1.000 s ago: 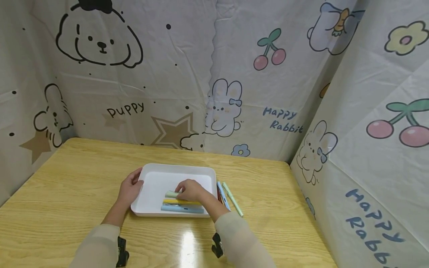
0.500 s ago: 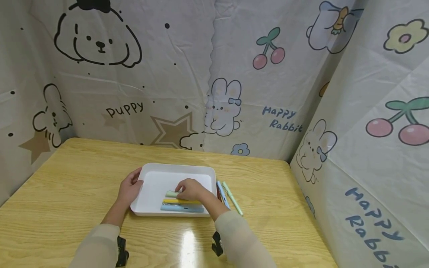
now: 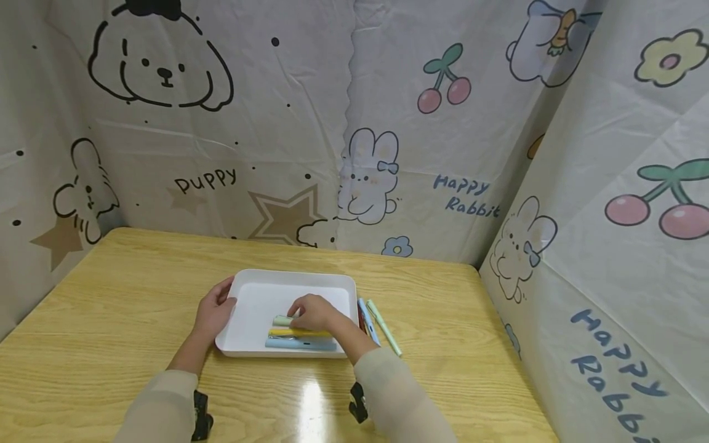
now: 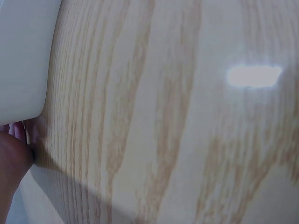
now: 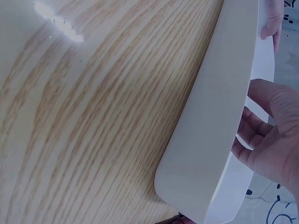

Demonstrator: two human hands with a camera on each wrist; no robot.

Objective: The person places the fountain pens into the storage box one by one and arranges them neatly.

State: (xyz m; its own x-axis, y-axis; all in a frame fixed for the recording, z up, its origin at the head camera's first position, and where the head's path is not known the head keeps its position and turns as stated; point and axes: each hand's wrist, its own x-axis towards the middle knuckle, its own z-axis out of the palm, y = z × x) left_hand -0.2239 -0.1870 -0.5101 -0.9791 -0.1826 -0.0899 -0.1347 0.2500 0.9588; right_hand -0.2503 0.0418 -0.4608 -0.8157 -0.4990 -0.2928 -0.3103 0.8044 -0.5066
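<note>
A white tray (image 3: 257,301) stands on the wooden table. My left hand (image 3: 215,312) grips its left side, with the thumb over the rim. Inside the tray, my right hand (image 3: 314,312) pinches a light green pen (image 3: 281,320), hiding much of it. Nearer me in the tray lie a yellow pen (image 3: 281,332) and a light blue pen (image 3: 293,344), roughly parallel to the green one. In the right wrist view the tray wall (image 5: 205,107) blocks the pens and my fingertips. The left wrist view catches only part of my left hand (image 4: 14,154) by the tray corner.
Against the tray's right side lie a blue pen (image 3: 368,321) and a reddish pen (image 3: 362,321), partly hidden. Another light green pen (image 3: 384,327) lies just beyond them. Printed cloth (image 3: 277,135) hangs along the back and sides of the wooden table (image 3: 443,344).
</note>
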